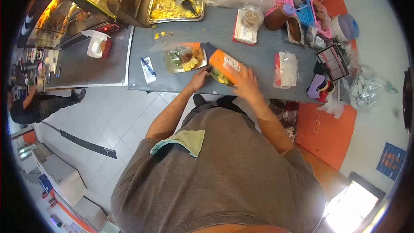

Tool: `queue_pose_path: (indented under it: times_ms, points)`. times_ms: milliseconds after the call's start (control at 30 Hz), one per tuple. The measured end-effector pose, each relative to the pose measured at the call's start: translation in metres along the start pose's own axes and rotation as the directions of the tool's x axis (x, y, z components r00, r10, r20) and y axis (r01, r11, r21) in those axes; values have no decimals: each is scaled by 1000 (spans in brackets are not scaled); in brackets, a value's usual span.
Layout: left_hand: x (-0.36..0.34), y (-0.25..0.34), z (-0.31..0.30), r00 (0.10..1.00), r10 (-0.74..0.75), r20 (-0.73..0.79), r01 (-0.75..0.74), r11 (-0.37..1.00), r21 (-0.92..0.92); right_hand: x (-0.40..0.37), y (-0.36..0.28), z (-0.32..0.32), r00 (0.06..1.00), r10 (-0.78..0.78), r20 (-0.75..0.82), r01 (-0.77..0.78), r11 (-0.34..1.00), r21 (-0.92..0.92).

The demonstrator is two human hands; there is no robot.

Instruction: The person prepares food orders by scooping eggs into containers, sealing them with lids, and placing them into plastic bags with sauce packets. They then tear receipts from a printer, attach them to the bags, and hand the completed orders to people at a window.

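Observation:
An orange printed cardboard sleeve (226, 64) lies tilted over a food tray whose contents (219, 77), yellow and green, show at its lower left. My right hand (248, 86) is closed on the sleeve's right end. At the tray's left corner is my left hand (199, 80), its fingers bent around the edge and partly hidden. Just left of it sits another food tray (174, 67) holding yellow pieces, something green and brown food. Along its back edge runs a clear and orange wrapper (192, 45).
Metal pans of yellow food (176, 6) stand at the back, one with a black spoon (188, 6). A receipt (148, 71) with a blue pen (148, 66) lies left. Right are a sauce bottle (278, 17), plastic-wrapped packets (285, 70) and tape rolls (324, 88). Another person (32, 105) stands far left.

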State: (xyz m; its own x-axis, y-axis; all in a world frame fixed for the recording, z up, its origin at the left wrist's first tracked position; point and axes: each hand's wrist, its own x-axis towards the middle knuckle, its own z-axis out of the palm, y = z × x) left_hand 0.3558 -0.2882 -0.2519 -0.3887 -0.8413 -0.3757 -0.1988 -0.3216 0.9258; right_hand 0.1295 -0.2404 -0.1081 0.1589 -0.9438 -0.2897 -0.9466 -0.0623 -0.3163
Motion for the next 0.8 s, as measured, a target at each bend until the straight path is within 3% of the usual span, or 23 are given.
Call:
queue_pose_path:
  times_ms: [67,133,167,200,233,267,333,367,400,433,467,500,533,600,633,700,733,800]
  points:
    - [2,1,18,975,-223,-19,209,938,-277,-18,14,38,996,8,-84,-14,998,-69]
    - [-8,27,37,964,-259,60,266,942,-206,-21,36,63,925,-21,-380,-54,981,-187]
    - [-9,30,56,971,-47,-233,31,997,-75,-25,48,63,933,-9,-361,-34,993,-112]
    - [-11,33,74,859,203,-469,-164,979,123,-26,59,61,933,-3,-361,-37,994,-105]
    - [-21,61,86,824,287,-489,-102,924,370,-25,69,59,942,-52,-330,12,993,-121]
    - [-18,74,99,828,286,-482,-100,921,375,-23,77,57,949,-102,-299,63,989,-136]
    - [-6,85,122,785,500,-366,-60,649,759,-24,78,27,962,-130,-241,126,991,-34]
    - [5,65,130,825,379,-419,51,688,724,-25,80,16,966,-174,-190,189,980,62]
    - [12,47,134,824,381,-419,51,687,725,-22,85,25,966,-175,-193,190,980,62]
    - [19,34,136,825,362,-435,-5,773,634,-15,91,44,924,64,-376,80,931,356]
    - [23,29,136,826,342,-447,-61,844,533,-7,97,63,822,336,-460,36,775,631]
    - [17,38,135,884,69,-463,44,973,229,4,102,76,726,475,-497,-101,788,607]
    - [11,54,131,883,65,-465,50,972,231,8,104,73,729,476,-492,-101,785,611]
    - [-1,77,124,933,-101,-346,112,994,11,13,106,63,820,550,-158,-158,483,861]
    - [-1,72,124,931,-103,-349,115,993,14,16,112,72,822,548,-154,-157,479,864]
    - [5,61,125,899,18,-437,-1,999,38,22,121,75,828,529,-185,34,282,959]
    - [7,57,122,897,22,-442,-5,999,40,22,126,67,831,524,-188,40,282,959]
    - [5,50,113,822,289,-491,-138,937,320,21,136,50,877,477,-49,-132,339,931]
